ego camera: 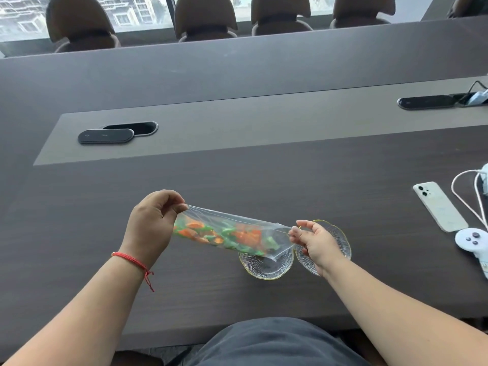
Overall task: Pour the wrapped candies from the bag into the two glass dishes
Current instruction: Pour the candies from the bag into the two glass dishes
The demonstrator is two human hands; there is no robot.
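Observation:
A clear plastic bag (232, 228) full of green and orange wrapped candies (224, 235) hangs stretched between my two hands above the dark table. My left hand (150, 223) pinches its left end higher up. My right hand (314, 241) pinches its right end lower down. The bag slopes down to the right. Two ribbed glass dishes with gold rims sit side by side on the table: the left dish (266, 266) lies under the bag's lower corner, and the right dish (340, 241) is partly hidden by my right hand. Both dishes look empty.
A white phone (439, 206) lies face down at the right, with a white cable (464, 196) and a white controller (474, 243) beside it. Black cable hatches (105, 136) (425, 102) sit in the table's grey middle strip. Chairs (206, 17) stand along the far side.

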